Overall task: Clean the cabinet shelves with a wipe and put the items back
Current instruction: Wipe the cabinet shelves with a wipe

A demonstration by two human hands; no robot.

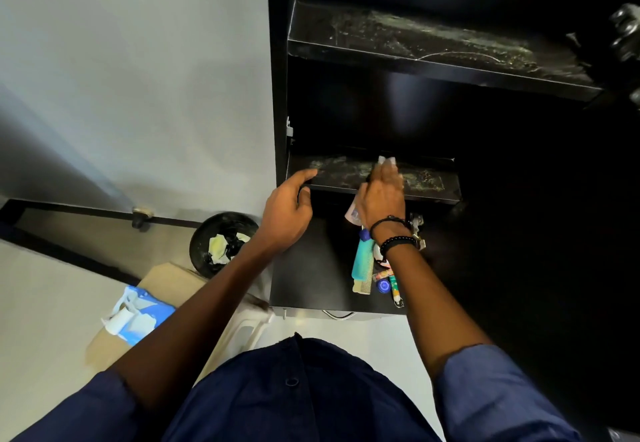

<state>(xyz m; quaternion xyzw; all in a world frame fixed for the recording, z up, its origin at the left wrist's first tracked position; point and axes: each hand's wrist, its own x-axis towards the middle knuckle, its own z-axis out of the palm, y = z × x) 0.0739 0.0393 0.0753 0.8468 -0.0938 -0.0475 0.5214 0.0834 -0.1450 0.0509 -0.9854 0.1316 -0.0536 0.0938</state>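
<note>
A black cabinet stands open with two dusty shelves, an upper shelf [433, 57] and a lower shelf [332, 173]. My right hand [381, 192] lies flat on the lower shelf and presses a white wipe [387, 161], whose edge shows past the fingertips. My left hand [289, 213] rests at the shelf's left front edge, forefinger stretched along it, holding nothing. On the cabinet's bottom board [311, 275] lie small items: a teal comb [362, 265], a blue cap [383, 285] and little tubes, partly hidden by my right wrist.
A black waste bin [221, 242] with crumpled wipes stands on the floor left of the cabinet. A blue wipe pack [138, 313] lies on a cardboard box [166, 285] near my left arm. The cabinet door's hinge [417, 226] sits by my right wrist.
</note>
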